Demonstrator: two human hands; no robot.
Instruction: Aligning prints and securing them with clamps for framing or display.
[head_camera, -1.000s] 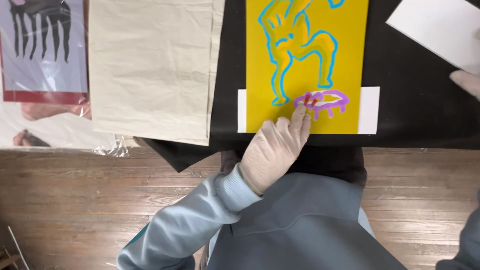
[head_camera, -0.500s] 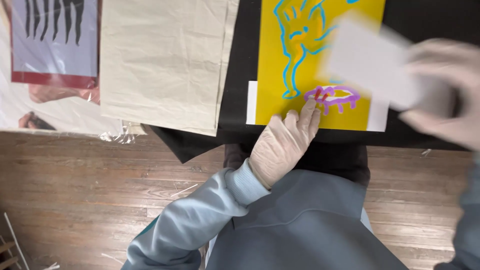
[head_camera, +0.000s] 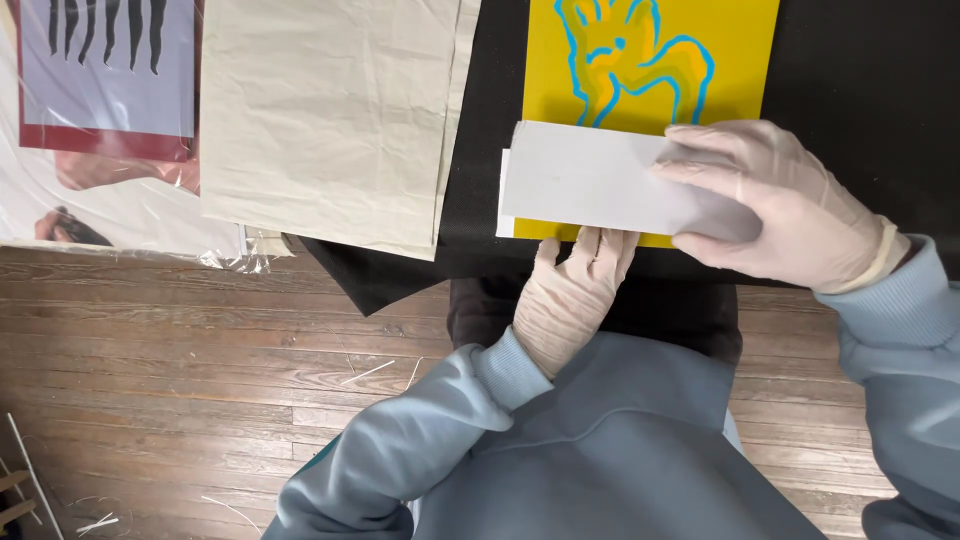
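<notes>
R hand (head_camera: 775, 205), gloved, grip pinching the right end of a white card (head_camera: 590, 180): fingers on top, thumb seems under the edge but hidden, so can't confirm the full wrap. Card lies flat, long edge across the lower part of the yellow print (head_camera: 650, 60), covering its bottom strip; judging by pose, it's held low and flat like a scraper or cover sheet.

L hand (head_camera: 570, 295), also gloved, sits just below the card, toward the body. Fingers spread, tips on the lower edge of the yellow print and touching or just under the card's near edge; exact contact unclear. It holds nothing; prob. pinning the print so it doesn't slide.

Yellow print has a blue outline figure w/ orange fill and lies on a black sheet (head_camera: 850, 90) that covers the surface; the black sheet's corner hangs over the surface edge, left of the L hand.

Well left of both grips: cream cloth/paper sheets (head_camera: 320, 110), stacked, creased, edges overlapping the black sheet. Further left, a print w/ black drip shapes on pale ground, dark red border (head_camera: 105, 70), lying on clear plastic film (head_camera: 120, 215).

Containers: none in view, nothing holding contents. Nearest thing is the plastic film, looks like wrap over another picture; can't tell if it's a bag.

Below: wood floor (head_camera: 200, 380) w/ bits of debris, and light blue sleeves.
</notes>
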